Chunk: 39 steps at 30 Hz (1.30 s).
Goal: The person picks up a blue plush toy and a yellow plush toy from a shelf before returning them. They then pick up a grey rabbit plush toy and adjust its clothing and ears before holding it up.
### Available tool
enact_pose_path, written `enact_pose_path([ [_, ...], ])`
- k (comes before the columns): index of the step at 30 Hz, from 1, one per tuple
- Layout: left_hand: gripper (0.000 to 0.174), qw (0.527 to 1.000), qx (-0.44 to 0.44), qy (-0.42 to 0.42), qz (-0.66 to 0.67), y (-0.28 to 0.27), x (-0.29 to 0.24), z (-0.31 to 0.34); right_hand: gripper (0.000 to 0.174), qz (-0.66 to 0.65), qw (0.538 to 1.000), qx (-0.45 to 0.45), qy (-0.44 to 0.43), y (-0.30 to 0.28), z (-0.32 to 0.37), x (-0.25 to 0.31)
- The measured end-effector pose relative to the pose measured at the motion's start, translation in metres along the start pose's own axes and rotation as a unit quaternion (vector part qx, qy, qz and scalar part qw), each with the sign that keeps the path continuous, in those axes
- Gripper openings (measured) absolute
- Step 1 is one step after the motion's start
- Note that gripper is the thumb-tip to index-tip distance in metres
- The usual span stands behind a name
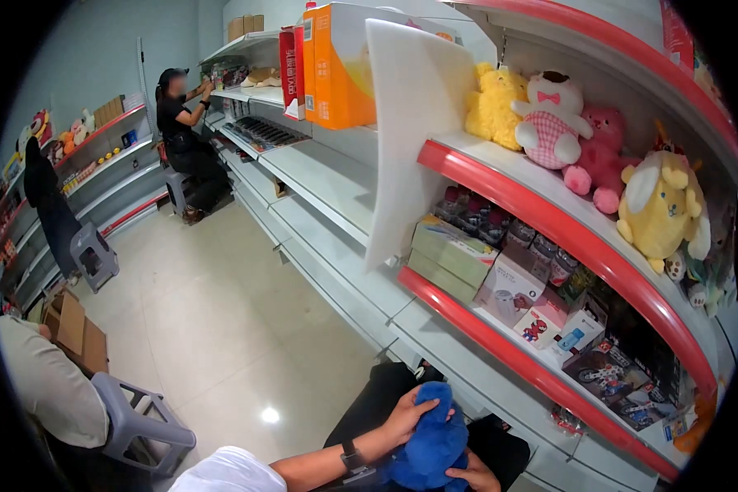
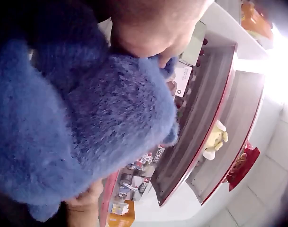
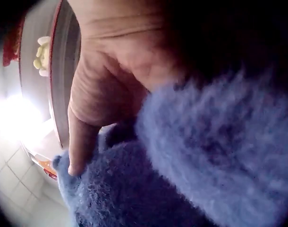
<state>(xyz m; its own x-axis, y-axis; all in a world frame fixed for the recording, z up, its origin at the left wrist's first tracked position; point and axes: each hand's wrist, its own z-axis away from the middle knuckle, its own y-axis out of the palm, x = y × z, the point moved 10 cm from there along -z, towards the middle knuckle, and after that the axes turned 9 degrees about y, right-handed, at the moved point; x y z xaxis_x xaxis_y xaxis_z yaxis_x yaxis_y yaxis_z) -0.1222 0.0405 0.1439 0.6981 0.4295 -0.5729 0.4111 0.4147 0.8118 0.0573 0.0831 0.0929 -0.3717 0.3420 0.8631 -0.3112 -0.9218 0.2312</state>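
Note:
A fuzzy blue plush toy is held over the person's lap, low in the head view. The left hand grips its upper part, thumb and fingers on either side. Lower on the toy, the right hand holds the opposite side. Blue fur fills much of the left wrist view, with the left hand at the top edge. In the right wrist view, the thumb of the right hand presses along the fur. The toy's face is hidden.
A red-edged shelf on the right bears several plush toys, with boxed goods below. White shelves run back past an orange box. One person sits far off; grey stools stand on the floor.

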Motion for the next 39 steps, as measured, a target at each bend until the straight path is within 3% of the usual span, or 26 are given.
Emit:
enact_pose_path([
  [3, 0.028, 0.999, 0.029, 0.034, -0.023, 0.005, -0.002, -0.003, 0.057, -0.030, 0.998, -0.029, 0.047, -0.020, -0.026, -0.017],
  [5, 0.028, 0.997, 0.051, 0.045, -0.039, 0.005, 0.003, -0.006, 0.079, 0.064, 0.995, -0.013, 0.079, -0.023, -0.035, -0.030],
  [8, 0.028, 0.985, 0.078, 0.083, -0.129, 0.001, 0.007, -0.008, 0.080, 0.115, 0.987, -0.026, 0.108, -0.023, -0.042, -0.036],
  [11, 0.028, 0.982, 0.127, 0.046, -0.134, -0.002, 0.026, -0.006, 0.080, 0.180, 0.972, -0.056, 0.143, -0.021, -0.039, -0.030],
  [12, 0.028, 0.963, 0.121, 0.079, -0.229, -0.012, 0.025, -0.010, 0.080, 0.180, 0.972, -0.056, 0.143, -0.023, -0.040, -0.034],
  [13, 0.029, 0.933, 0.113, 0.111, -0.322, -0.019, 0.023, -0.012, 0.078, 0.178, 0.976, -0.058, 0.112, -0.025, -0.042, -0.034],
  [14, 0.029, 0.933, 0.112, 0.111, -0.322, -0.021, 0.025, -0.011, 0.076, 0.176, 0.979, -0.060, 0.081, -0.022, -0.041, -0.026],
  [16, 0.033, 0.965, 0.094, 0.069, -0.236, -0.028, 0.033, -0.010, 0.072, 0.191, 0.976, -0.077, 0.069, -0.021, -0.038, -0.017],
  [21, 0.028, 0.986, 0.073, 0.027, -0.145, -0.034, 0.029, -0.011, 0.063, 0.180, 0.975, -0.123, 0.030, -0.032, -0.039, -0.011],
  [23, 0.030, 0.991, 0.070, 0.005, -0.114, -0.050, 0.036, -0.020, 0.058, 0.083, 0.974, -0.199, -0.064, -0.035, -0.023, 0.024],
  [24, 0.032, 0.983, 0.079, 0.023, -0.166, -0.057, 0.035, -0.025, 0.072, 0.085, 0.971, -0.206, -0.083, -0.044, -0.027, 0.018],
  [25, 0.035, 0.971, 0.088, 0.042, -0.216, -0.062, 0.036, -0.028, 0.072, 0.085, 0.971, -0.206, -0.083, -0.052, -0.030, 0.008],
  [26, 0.035, 0.971, 0.089, 0.041, -0.216, -0.060, 0.036, -0.027, 0.070, 0.093, 0.948, -0.280, -0.117, -0.061, -0.022, 0.022],
  [27, 0.040, 0.963, 0.080, -0.025, -0.257, -0.064, 0.049, -0.023, 0.069, 0.100, 0.919, -0.351, -0.149, -0.069, -0.011, 0.034],
  [29, 0.052, 0.929, 0.060, -0.156, -0.332, -0.078, 0.072, -0.011, 0.062, 0.095, 0.915, -0.350, -0.178, -0.063, -0.009, 0.047],
  [30, 0.066, 0.920, 0.074, -0.295, -0.245, -0.082, 0.093, 0.005, 0.055, 0.090, 0.910, -0.348, -0.206, -0.059, -0.006, 0.054],
  [32, 0.067, 0.925, 0.102, -0.304, -0.204, -0.071, 0.097, 0.013, 0.048, 0.087, 0.905, -0.344, -0.235, -0.056, 0.000, 0.062],
  [34, 0.075, 0.920, 0.151, -0.330, -0.144, -0.057, 0.096, 0.021, 0.036, 0.358, 0.827, -0.342, -0.267, -0.029, 0.004, 0.080],
  [37, 0.076, 0.925, 0.179, -0.282, -0.182, -0.048, 0.081, 0.021, 0.031, 0.363, 0.848, -0.279, -0.267, -0.015, -0.001, 0.087],
  [38, 0.076, 0.925, 0.179, -0.283, -0.181, -0.052, 0.087, 0.019, 0.031, 0.396, 0.833, -0.267, -0.279, -0.013, -0.001, 0.091],
  [39, 0.078, 0.943, 0.187, -0.221, -0.167, -0.052, 0.086, 0.009, 0.031, 0.396, 0.833, -0.268, -0.278, -0.015, -0.001, 0.093],
])
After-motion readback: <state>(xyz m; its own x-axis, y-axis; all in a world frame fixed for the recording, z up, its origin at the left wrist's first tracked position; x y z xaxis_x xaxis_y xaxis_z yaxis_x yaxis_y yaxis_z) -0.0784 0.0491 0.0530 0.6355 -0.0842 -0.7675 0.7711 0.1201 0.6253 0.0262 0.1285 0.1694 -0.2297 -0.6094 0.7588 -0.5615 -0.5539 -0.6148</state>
